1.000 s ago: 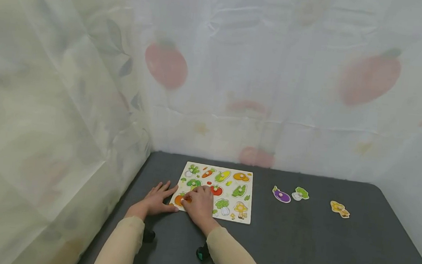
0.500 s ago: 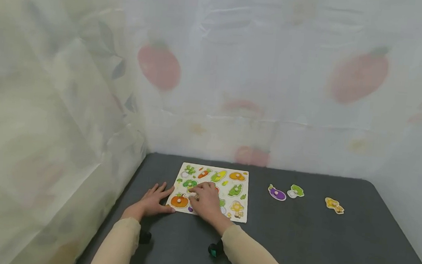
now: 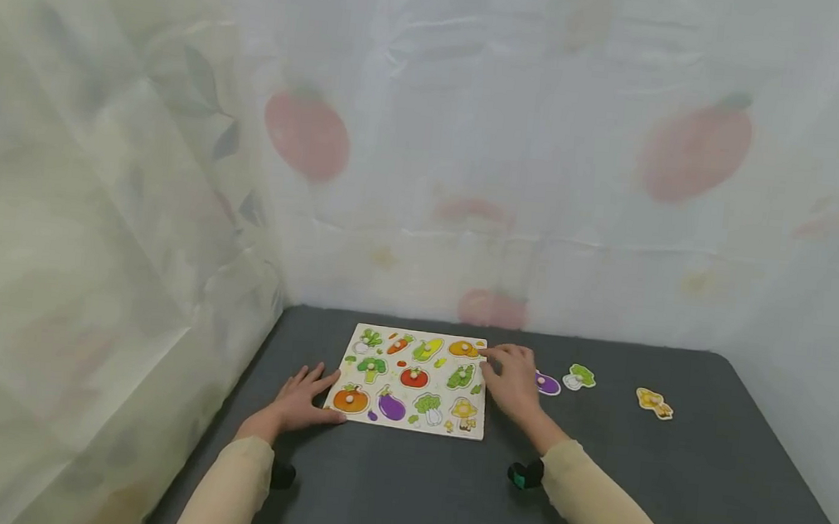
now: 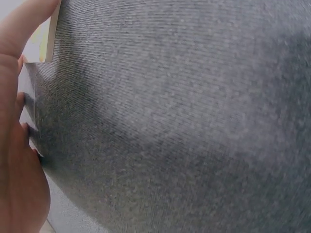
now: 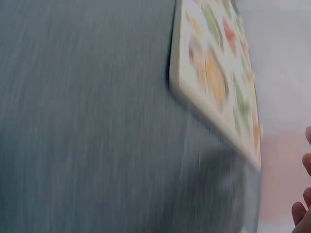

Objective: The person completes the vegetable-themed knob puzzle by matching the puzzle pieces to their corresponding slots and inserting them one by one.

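Observation:
A white vegetable puzzle board (image 3: 398,424) lies on the dark table, its pumpkin piece (image 3: 351,399) and tomato piece (image 3: 414,377) among several pieces set in it. My left hand (image 3: 295,403) rests with spread fingers at the board's left edge, thumb by the near left corner. My right hand (image 3: 515,383) hovers just past the board's right edge, fingers bent loosely, and nothing shows between them. It partly covers the loose eggplant piece (image 3: 548,384). Further right lie a loose leafy green vegetable piece (image 3: 578,377) and a yellow mushroom piece (image 3: 654,403).
The dark grey table (image 3: 399,493) ends at a pale printed curtain (image 3: 412,170) behind and another curtain (image 3: 89,266) at the left. Dark wrist devices sit under both sleeves, such as the right one (image 3: 525,474). The right wrist view is blurred.
My right hand has left the lower left part of the board and moved right, beyond its edge toward the eggplant piece. The left hand has stayed at the board's left edge.

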The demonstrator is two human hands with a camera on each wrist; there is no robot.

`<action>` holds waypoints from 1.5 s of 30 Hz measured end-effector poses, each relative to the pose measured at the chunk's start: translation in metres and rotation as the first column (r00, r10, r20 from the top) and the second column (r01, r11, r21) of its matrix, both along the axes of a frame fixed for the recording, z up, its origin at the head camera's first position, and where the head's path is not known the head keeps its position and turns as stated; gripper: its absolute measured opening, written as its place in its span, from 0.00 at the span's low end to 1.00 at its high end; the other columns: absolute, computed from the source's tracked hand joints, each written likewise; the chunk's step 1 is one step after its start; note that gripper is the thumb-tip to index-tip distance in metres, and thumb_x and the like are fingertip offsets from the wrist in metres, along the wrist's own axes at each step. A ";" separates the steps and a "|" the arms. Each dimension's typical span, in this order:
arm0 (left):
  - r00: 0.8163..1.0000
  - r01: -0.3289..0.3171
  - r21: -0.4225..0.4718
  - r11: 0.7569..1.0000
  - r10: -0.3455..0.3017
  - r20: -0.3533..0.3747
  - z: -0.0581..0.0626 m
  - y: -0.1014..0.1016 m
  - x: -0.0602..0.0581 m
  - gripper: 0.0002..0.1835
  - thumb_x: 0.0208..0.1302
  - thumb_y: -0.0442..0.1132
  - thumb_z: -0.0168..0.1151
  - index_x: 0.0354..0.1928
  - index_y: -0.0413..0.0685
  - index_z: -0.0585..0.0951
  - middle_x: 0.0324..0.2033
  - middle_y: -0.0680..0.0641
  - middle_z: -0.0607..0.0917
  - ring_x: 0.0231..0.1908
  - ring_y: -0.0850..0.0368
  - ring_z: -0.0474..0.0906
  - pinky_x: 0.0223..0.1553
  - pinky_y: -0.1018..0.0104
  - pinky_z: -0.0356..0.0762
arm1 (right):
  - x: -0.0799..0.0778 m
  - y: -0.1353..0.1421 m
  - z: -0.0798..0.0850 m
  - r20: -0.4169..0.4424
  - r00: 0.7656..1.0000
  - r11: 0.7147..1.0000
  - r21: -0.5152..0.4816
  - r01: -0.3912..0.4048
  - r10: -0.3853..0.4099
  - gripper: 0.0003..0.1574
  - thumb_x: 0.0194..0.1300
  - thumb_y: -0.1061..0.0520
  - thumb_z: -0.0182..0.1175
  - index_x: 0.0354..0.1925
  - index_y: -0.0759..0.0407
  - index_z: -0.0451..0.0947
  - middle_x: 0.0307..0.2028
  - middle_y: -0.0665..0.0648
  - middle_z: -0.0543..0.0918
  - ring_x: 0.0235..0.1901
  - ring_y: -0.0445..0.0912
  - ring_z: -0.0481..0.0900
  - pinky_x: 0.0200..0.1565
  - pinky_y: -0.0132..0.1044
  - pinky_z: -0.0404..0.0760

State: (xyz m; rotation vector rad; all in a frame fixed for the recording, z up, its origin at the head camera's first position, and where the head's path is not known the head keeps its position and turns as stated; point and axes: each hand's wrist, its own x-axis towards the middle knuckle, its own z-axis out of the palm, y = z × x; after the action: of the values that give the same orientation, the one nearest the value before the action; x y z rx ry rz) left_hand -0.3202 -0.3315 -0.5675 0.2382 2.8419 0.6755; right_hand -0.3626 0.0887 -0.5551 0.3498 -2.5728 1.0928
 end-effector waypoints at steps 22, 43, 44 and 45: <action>1.000 0.023 0.002 1.000 -0.023 -0.013 0.006 0.003 0.001 0.55 0.57 0.66 0.72 0.80 0.51 0.60 0.79 0.32 0.50 0.77 0.28 0.38 0.73 0.30 0.37 | -0.001 0.119 -0.020 0.013 0.986 0.980 0.107 0.166 -0.169 0.20 0.73 0.56 0.61 0.59 0.61 0.83 0.58 0.70 0.78 0.63 0.71 0.63 0.63 0.70 0.61; 0.999 0.036 -0.031 0.999 -0.036 0.007 -0.007 -0.004 -0.008 0.59 0.56 0.70 0.70 0.81 0.50 0.56 0.80 0.33 0.46 0.77 0.29 0.35 0.73 0.32 0.33 | 0.011 0.121 -0.033 0.035 0.981 0.971 0.156 0.181 -0.189 0.23 0.67 0.47 0.69 0.54 0.58 0.87 0.55 0.70 0.79 0.59 0.70 0.65 0.56 0.70 0.62; 0.999 0.037 -0.033 0.999 -0.037 0.007 -0.009 -0.005 -0.009 0.59 0.56 0.71 0.69 0.82 0.52 0.55 0.80 0.34 0.46 0.78 0.30 0.35 0.74 0.32 0.33 | 0.010 0.120 -0.033 0.040 0.981 0.972 0.153 0.180 -0.189 0.23 0.67 0.46 0.69 0.54 0.58 0.87 0.55 0.70 0.79 0.58 0.70 0.66 0.55 0.69 0.63; 0.999 0.039 -0.028 0.999 -0.039 0.001 -0.011 -0.006 -0.010 0.59 0.56 0.71 0.69 0.82 0.52 0.56 0.80 0.34 0.46 0.78 0.30 0.35 0.73 0.32 0.33 | 0.010 0.118 -0.033 0.043 0.981 0.972 0.149 0.181 -0.189 0.24 0.66 0.46 0.70 0.54 0.59 0.87 0.55 0.70 0.78 0.57 0.70 0.66 0.54 0.69 0.64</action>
State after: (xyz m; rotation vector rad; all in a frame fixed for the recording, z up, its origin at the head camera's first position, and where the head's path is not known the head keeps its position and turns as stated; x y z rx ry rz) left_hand -0.3306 -0.3375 -0.5783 0.2879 2.8361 0.6270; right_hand -0.3522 0.2068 -0.5878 0.1090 -2.6787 0.8659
